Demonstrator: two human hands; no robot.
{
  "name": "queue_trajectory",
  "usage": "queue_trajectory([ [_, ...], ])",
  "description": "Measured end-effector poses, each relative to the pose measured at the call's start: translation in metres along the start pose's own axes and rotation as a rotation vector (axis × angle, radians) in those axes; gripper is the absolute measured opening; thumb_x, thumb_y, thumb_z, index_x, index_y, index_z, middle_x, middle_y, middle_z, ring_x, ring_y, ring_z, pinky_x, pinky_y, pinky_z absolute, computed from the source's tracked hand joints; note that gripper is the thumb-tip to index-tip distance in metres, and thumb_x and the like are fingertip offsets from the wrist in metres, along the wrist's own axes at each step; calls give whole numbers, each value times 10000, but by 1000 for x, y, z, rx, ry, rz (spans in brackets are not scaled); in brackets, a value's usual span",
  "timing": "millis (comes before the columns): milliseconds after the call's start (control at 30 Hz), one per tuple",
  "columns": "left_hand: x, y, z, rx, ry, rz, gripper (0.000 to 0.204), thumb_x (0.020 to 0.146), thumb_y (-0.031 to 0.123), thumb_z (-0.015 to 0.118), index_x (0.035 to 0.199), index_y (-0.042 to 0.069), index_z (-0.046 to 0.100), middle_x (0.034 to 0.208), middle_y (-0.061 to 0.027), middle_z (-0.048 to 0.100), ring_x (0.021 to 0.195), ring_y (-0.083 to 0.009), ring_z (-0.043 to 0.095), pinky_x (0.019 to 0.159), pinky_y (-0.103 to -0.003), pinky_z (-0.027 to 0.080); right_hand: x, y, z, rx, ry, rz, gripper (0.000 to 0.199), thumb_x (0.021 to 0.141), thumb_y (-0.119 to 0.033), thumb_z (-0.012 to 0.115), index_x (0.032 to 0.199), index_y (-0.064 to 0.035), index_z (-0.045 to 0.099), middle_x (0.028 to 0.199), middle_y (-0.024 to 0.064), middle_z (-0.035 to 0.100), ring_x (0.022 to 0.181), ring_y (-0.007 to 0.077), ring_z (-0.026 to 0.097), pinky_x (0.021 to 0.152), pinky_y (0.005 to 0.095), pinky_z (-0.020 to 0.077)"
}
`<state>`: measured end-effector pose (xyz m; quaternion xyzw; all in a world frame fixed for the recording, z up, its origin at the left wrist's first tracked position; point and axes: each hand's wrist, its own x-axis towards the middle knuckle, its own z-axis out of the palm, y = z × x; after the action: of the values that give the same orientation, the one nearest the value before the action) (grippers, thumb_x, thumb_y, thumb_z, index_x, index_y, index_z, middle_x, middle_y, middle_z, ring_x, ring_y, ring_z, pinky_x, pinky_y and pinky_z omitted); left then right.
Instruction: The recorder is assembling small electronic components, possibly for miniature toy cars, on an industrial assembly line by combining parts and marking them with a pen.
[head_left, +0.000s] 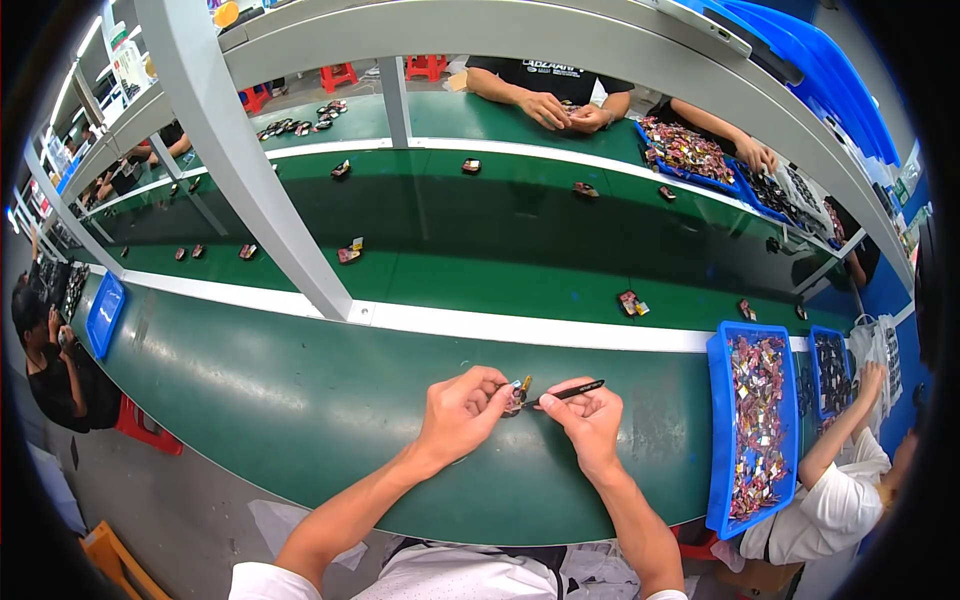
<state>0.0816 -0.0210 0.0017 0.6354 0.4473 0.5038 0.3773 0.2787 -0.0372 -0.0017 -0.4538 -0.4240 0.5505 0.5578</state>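
Above the green bench, my left hand (463, 411) pinches a small electronic part (513, 398) between thumb and fingers. A yellow strip sticks up from the part, and its lower portion is mostly hidden by the fingertips. My right hand (589, 418) is closed around slim black tweezers (574, 391), held at a slant like a pen. Their tip points left and reaches the part, though I cannot tell whether it grips anything. Right of my hands stands a long blue tray (716, 440) heaped with small components (757, 425) in red, white and gold.
Beyond the bench (300, 370), a conveyor belt (480, 260) carries several small black assemblies (350, 251). A slanting grey post (260, 170) rises at its near edge. Co-workers sit opposite and at both sides; one in a white shirt (840, 510) works by a smaller blue tray (820, 400).
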Motion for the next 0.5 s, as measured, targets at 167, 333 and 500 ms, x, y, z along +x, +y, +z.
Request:
queue_trajectory([
  [167,-1,0,2,-20,43,5,92,902,-19,719,958,-63,660,753,-91,726,520,-73,637,435,-202,454,0,-1,1,30,8,32,139,878,69,732,996,93,663,909,159,727,851,215,743,774,282,609],
  [333,-1,-1,2,74,31,127,95,893,-27,724,963,-61,670,737,-94,728,516,-78,643,446,-199,463,0,-8,-1,51,24,123,135,884,62,727,997,96,662,913,167,727,853,235,746,792,304,612],
  [500,0,4,1,-51,23,8,94,896,-13,725,964,-52,675,740,-84,725,523,-69,633,444,-198,457,0,-12,-3,41,-9,120,131,882,64,728,990,93,661,910,169,726,859,235,746,791,303,612],
])
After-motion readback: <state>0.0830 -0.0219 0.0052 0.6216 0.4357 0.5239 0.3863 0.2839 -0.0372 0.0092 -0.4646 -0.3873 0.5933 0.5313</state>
